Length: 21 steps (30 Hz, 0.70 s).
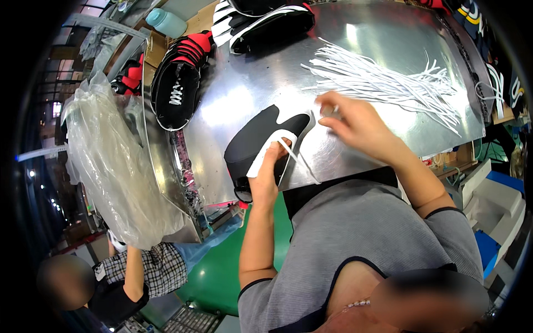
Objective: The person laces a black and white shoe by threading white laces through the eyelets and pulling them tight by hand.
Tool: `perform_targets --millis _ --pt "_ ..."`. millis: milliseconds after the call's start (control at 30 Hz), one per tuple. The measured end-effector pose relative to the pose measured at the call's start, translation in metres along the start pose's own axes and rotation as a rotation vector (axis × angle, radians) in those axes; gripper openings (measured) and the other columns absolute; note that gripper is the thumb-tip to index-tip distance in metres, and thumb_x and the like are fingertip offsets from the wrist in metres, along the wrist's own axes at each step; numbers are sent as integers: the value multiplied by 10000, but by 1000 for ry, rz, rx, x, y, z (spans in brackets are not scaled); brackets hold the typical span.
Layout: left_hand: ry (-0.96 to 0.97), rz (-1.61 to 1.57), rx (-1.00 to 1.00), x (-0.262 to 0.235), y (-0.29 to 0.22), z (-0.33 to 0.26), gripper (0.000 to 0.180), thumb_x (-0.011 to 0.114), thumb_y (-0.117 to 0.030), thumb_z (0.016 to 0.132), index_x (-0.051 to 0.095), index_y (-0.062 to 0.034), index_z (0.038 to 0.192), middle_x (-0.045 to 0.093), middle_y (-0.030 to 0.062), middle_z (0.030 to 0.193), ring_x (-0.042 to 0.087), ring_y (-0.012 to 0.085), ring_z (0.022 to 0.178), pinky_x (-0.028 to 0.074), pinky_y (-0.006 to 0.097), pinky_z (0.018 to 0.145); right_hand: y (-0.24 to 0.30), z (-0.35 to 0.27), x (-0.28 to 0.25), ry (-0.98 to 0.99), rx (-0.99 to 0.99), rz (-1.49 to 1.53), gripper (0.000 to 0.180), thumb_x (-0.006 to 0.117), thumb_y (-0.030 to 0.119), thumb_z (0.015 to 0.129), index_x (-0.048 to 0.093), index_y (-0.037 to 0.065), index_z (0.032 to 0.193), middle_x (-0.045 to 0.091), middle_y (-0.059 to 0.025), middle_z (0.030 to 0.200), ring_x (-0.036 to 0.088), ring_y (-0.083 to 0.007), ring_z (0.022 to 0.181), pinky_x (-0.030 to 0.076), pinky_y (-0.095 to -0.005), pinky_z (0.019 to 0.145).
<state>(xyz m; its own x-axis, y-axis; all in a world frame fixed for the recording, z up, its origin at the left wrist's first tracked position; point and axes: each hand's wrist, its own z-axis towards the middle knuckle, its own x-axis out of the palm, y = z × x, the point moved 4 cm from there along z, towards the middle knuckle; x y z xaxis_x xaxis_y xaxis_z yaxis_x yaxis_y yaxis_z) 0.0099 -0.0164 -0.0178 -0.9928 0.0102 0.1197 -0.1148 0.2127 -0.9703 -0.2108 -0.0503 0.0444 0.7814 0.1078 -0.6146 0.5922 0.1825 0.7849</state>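
Two hands at work here: the left hand [267, 161] pinches a black-and-white shoe upper [249, 136], thumb on its white panel, while the right hand [355, 123] hovers just beside, fingers curled — whether it grips anything, I can't tell. One white lace [300, 162] trails from near the left thumb. Best judgement: hold that panel flat and firm, and draw the lace evenly, free of twists. And the upper's position — near edge of the metal table [347, 166], long axis slanting from lower left to upper right, notched end pointing away from the wearer; toe or heel, I can't say.
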Motion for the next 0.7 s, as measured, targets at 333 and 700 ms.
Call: perform_targets --millis 333,700 --pt "129 374 -20 -18 -17 20 483 655 -292 975 565 82 1268 680 186 1231 664 263 1149 523 344 937 -38 30 51 -137 318 852 507 821 92 794 538 75 1214 571 -1 965 534 -69 779 441 -229 638" --pt "25 1057 655 13 -36 -4 151 703 -89 901 682 -25 1036 677 171 792 670 327 678 505 385 615 -32 -9 83 317 252 862 234 747 258 903 701 34 953 577 30 681 511 -39 626 420 -224 554"
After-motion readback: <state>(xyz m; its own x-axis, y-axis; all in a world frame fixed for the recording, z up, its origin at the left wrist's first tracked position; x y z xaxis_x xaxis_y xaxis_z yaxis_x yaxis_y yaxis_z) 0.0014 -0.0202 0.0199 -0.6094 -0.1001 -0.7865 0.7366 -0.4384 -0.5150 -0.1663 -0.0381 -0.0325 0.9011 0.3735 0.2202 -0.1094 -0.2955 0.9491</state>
